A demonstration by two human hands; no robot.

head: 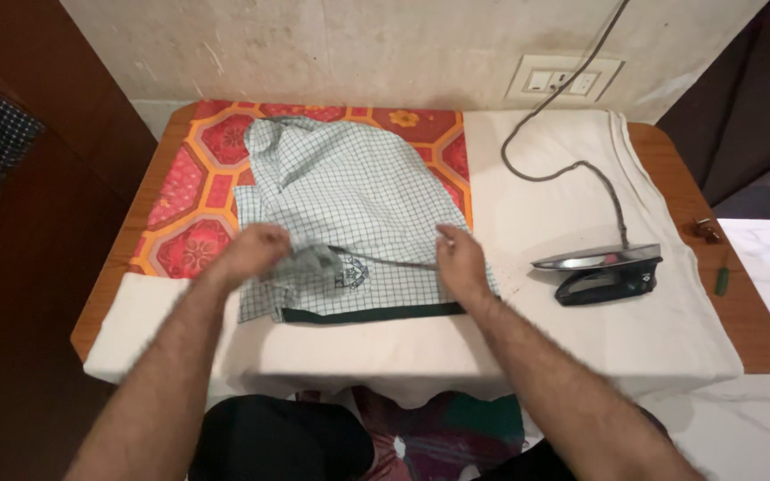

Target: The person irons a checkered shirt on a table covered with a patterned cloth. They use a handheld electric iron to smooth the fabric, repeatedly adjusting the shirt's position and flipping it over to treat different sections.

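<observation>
Both forearms reach in from the near edge of the surface (724,343). Left hand (256,252), blurred, bunches a fold of the checked shirt (349,205) lying mid-surface over the patterned cloth (189,205); its grip is closed on that fabric. Right hand (459,258) presses flat, fingers open. Farther right, the iron (601,272) rests on the white sheet (572,196); tugging cloth could drag its cord (572,165) or tip it.

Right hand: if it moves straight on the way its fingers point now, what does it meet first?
The right hand points up the table toward the wall, so it would likely slide further over the checked shirt it already presses, then reach the patterned red-orange cloth.
</observation>
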